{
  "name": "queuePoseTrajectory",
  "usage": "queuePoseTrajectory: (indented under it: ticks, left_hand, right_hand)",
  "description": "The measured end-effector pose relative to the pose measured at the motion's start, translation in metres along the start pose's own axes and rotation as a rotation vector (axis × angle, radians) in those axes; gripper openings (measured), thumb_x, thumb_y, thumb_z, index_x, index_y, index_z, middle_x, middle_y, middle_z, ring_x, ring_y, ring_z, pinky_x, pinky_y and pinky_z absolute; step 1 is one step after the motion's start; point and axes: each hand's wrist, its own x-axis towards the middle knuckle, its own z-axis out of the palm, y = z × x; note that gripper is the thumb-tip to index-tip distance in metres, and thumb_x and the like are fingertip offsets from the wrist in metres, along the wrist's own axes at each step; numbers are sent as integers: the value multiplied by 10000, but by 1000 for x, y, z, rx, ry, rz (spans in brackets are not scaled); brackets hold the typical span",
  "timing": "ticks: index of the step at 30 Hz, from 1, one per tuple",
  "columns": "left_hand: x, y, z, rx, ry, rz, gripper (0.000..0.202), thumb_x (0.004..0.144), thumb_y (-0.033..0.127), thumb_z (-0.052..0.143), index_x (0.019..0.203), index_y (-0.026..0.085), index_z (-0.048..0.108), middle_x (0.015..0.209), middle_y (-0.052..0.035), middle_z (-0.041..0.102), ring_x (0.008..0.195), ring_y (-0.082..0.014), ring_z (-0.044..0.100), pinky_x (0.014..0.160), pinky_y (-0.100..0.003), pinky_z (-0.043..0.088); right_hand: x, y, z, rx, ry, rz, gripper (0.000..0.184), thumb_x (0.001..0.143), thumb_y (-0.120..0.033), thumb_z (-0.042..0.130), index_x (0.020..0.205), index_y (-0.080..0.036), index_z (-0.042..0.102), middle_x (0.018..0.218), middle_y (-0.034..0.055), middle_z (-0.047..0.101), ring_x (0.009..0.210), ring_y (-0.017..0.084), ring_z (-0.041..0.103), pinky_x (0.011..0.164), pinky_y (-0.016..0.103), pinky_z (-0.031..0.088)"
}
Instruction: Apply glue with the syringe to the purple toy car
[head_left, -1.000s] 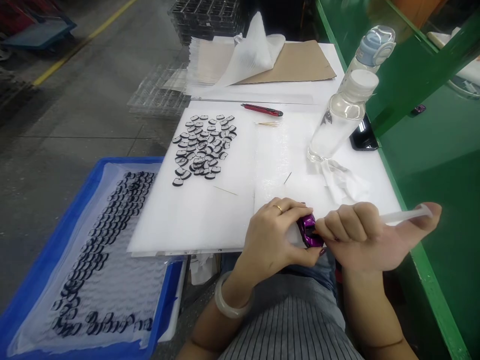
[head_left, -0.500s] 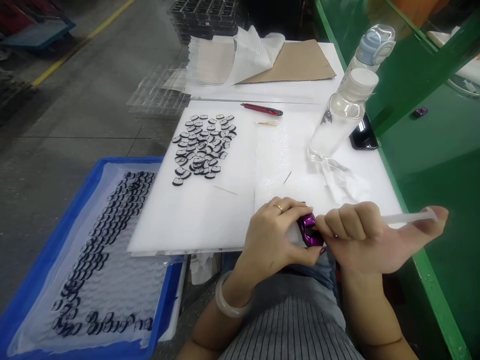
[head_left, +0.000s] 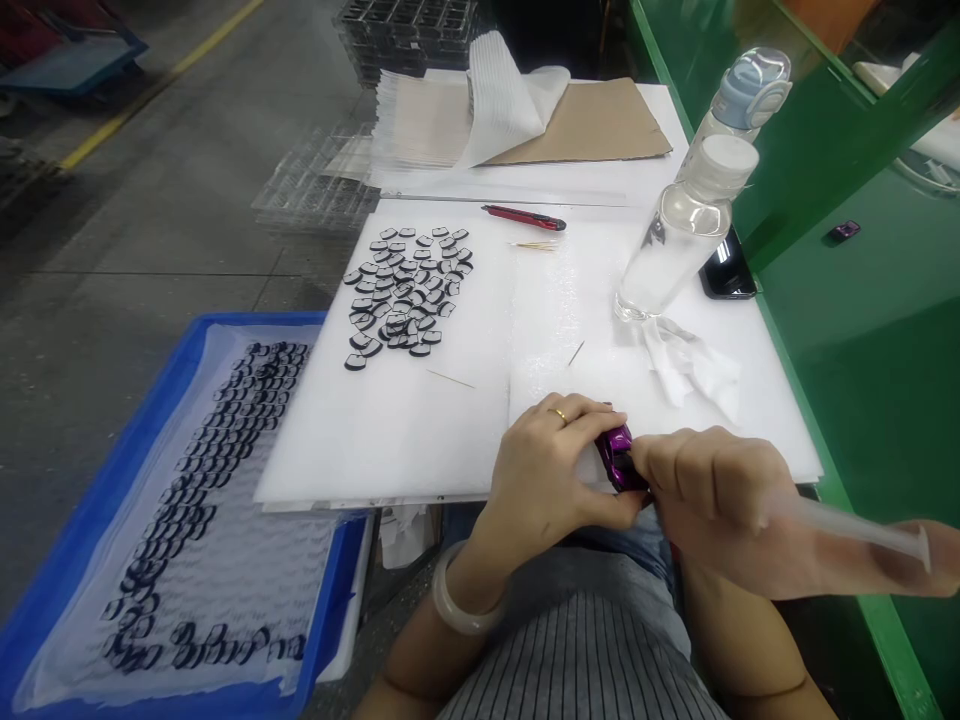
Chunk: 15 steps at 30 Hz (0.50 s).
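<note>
My left hand (head_left: pixel 534 468) holds a small glossy purple car-shaped shell (head_left: pixel 618 456) between fingers and thumb, just past the table's front edge. The hollow side of the shell shows. My right hand (head_left: pixel 739 495) is closed around a syringe; its translucent plunger (head_left: pixel 847 522) sticks out at the back, with the thumb stretched along towards its end. The fingers hide the syringe's barrel, and its front end is against or very near the shell; I cannot tell which.
Many small black-rimmed pieces (head_left: pixel 409 290) lie on the white table (head_left: pixel 420 440), with toothpicks (head_left: pixel 535 246), a red utility knife (head_left: pixel 523 217), a tissue (head_left: pixel 694 365), a clear bottle (head_left: pixel 679 240) and a phone (head_left: pixel 729 268). A blue tray (head_left: pixel 82 560) holds more pieces. Another purple shell (head_left: pixel 844 231) lies on the green surface.
My right hand has turned, its thumb and the plunger end swinging downward and to the right. The left hand still holds the purple shell in nearly the same spot.
</note>
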Motion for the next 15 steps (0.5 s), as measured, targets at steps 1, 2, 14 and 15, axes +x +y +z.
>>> queuePoseTrajectory:
  ticks: [1, 2, 14, 15]
  left_hand:
    - [0, 0, 0, 0, -2, -1, 525, 573, 310, 833, 1058, 141, 724, 1026, -54, 731, 950, -246, 666, 829, -428, 557]
    - [0, 1, 0, 1, -2, -1, 516, 580, 310, 829, 1056, 142, 724, 1027, -53, 731, 953, -246, 665, 831, -427, 556]
    - [-1, 0, 1, 30, -16, 7, 534, 602, 355, 868, 1067, 144, 710, 1032, -44, 727, 963, -252, 654, 814, -438, 548]
    - [-1, 0, 1, 32, -20, 9, 544, 598, 361, 873, 1069, 145, 708, 1035, -43, 726, 960, -250, 653, 812, -437, 547]
  right_hand:
    - [1, -2, 2, 2, 11, -5, 578, 891, -427, 624, 519, -207, 240, 414, -52, 175, 409, 120, 199, 493, 337, 253]
    - [2, -4, 4, 6, 25, -5, 595, 908, -503, 587, 517, -209, 249, 412, -51, 181, 405, 118, 199, 487, 337, 245]
    - [3, -16, 8, -37, 155, 185, 673, 867, -750, 503, 521, -207, 309, 463, -33, 249, 461, 121, 207, 470, 313, 218]
    - [2, -17, 10, -28, 165, 218, 677, 868, -763, 485, 524, -209, 301, 479, -30, 251, 471, 123, 202, 474, 318, 214]
